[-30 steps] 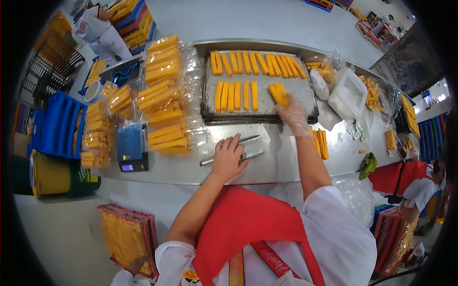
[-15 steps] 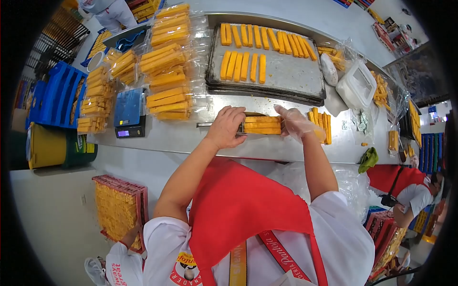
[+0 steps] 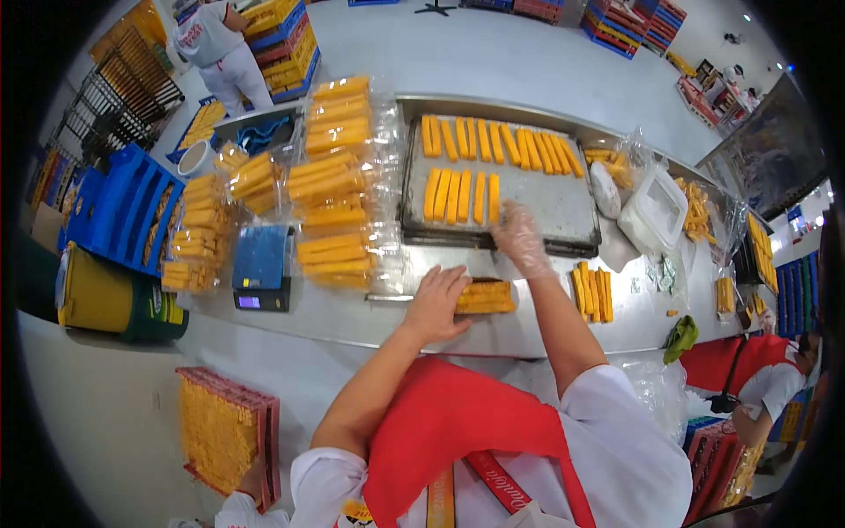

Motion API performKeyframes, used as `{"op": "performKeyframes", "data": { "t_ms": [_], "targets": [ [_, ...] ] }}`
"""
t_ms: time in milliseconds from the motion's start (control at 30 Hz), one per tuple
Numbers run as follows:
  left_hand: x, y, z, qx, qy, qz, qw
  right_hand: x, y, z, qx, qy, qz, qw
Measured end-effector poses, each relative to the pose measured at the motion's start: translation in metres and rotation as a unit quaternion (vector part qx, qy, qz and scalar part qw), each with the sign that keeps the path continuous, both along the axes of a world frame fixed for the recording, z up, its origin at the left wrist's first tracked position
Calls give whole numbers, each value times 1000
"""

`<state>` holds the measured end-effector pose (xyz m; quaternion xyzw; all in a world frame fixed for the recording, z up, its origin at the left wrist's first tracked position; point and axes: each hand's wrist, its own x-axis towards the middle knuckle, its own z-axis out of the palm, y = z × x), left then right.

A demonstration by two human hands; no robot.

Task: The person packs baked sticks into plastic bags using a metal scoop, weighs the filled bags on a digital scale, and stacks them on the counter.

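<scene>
My left hand (image 3: 437, 304) curls over a metal holder with a short flat end (image 3: 380, 297) showing on its left. Yellow-orange bread sticks (image 3: 487, 297) lie in the holder, sticking out on the right of my fingers. Across the bench, my right hand (image 3: 521, 241), in a clear plastic glove, reaches over the front edge of a dark baking tray (image 3: 546, 198). Its fingers stretch toward the lower end of the last stick (image 3: 494, 197) in the tray's front row; whether they touch is hard to tell. Two rows of sticks lie on the tray.
Bagged sticks (image 3: 334, 180) are piled left of the tray, beside a blue scale (image 3: 261, 260). Loose sticks (image 3: 592, 293) lie right of my arm. A white tub (image 3: 654, 211) and green cloth (image 3: 680, 339) are farther right. A co-worker in a red apron (image 3: 735, 363) stands at right.
My right hand has left the sticks in the holder and moved up to the tray's front row. My left hand stays at the holder. The view has shifted, showing more floor beyond the bench.
</scene>
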<state>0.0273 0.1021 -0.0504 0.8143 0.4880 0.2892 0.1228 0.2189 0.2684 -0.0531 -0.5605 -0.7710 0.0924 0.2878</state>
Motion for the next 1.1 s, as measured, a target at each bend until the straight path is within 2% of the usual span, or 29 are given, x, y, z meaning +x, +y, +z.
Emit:
{"op": "performKeyframes", "data": {
  "t_ms": [100,167,233,267,367,433,467,500,567,667,867,1033,1100],
  "targets": [
    [-1,1,6,-30,7,-5,999,-24,10,3,-39,52,-8,998],
    [-1,-1,6,-33,4,-3,999,-29,13,1,-6,56,-2,998],
    [-2,-1,4,-30,0,-1,1000,-36,7,20,-127,35,-95,987],
    [-2,-2,2,-25,-2,0,1000,-36,8,19,-131,29,-91,987],
    [-2,-2,2,-29,-11,1,1000,-27,20,18,-114,22,-150,982],
    [-2,-2,1,-26,-13,4,1000,-18,21,27,-17,-82,-189,978],
    [-2,-1,1,-20,-11,3,1000,-15,19,29,66,-87,-160,981],
    [-2,0,1,-23,-13,2,1000,-18,17,28,63,-89,-160,981],
    [-1,1,0,-39,-10,6,999,-33,8,26,-52,17,-59,997],
    [-1,1,0,-46,-3,7,999,-50,-4,27,-70,-53,-37,995],
    [0,1,2,-50,-1,11,999,-39,13,18,-137,-37,-121,982],
    [-1,1,1,-38,-10,16,999,-37,4,34,-104,-81,-183,974],
    [1,0,1,-41,-6,16,999,-56,-7,30,-29,-24,-25,999]
  ]
}}
